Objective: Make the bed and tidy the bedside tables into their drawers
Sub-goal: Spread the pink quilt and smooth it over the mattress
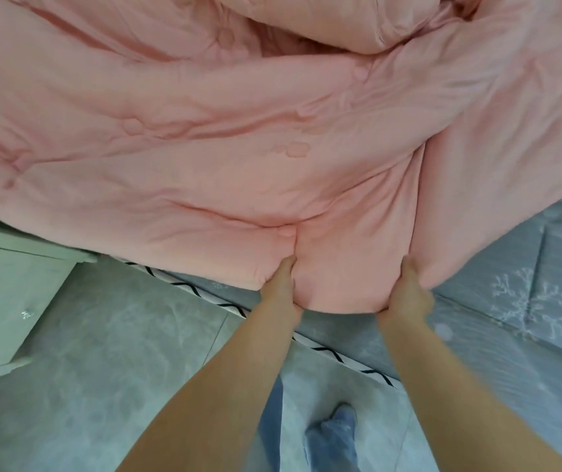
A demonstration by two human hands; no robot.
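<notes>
both hands, left hand [281,287] and right hand [409,294], clenched on the pink quilt [204,131] edge, bunched ready for spreading over the grey sheet [511,284].

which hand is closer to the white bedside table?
Left. The left hand grips the pink quilt edge just right of the bedside table; the right hand grips the same edge farther right, over the grey sheet.
</notes>
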